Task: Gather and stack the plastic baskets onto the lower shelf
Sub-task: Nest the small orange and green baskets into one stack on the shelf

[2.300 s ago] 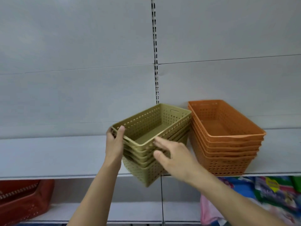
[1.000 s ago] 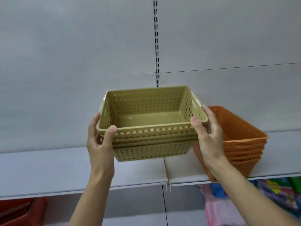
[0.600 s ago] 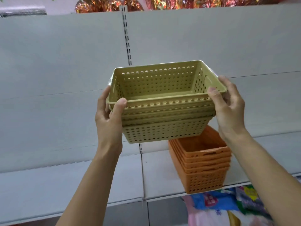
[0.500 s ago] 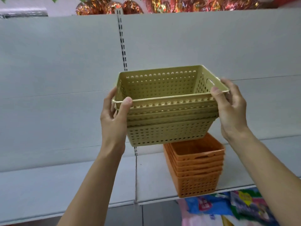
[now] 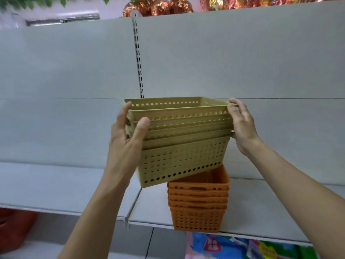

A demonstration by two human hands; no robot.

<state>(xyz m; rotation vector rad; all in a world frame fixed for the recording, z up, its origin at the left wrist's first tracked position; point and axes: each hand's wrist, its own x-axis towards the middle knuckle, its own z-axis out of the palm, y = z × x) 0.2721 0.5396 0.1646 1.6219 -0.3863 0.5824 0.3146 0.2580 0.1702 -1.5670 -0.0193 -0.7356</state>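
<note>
A nested stack of several olive-green perforated plastic baskets [image 5: 183, 152] hangs in the air in front of the shelf's back panel. My left hand [image 5: 127, 139] grips its left end, thumb across the front rims and fingers behind. My right hand [image 5: 240, 126] holds the right end at the rim. Directly below and slightly behind stands a stack of several orange baskets [image 5: 198, 206] on the grey shelf [image 5: 65, 189]. The green stack's lower right edge overlaps the top of the orange stack in view; I cannot tell if they touch.
A slotted upright rail [image 5: 138, 57] runs down the back panel. Foil-wrapped decorations [image 5: 158, 7] sit on top of the unit. Colourful packets [image 5: 233, 245] lie under the shelf at right, and a red basket [image 5: 13, 227] sits at lower left.
The green stack was lifted off the shelf, turned broadside to me, and now sits over the orange stack. The view has tilted upward and shifted.
</note>
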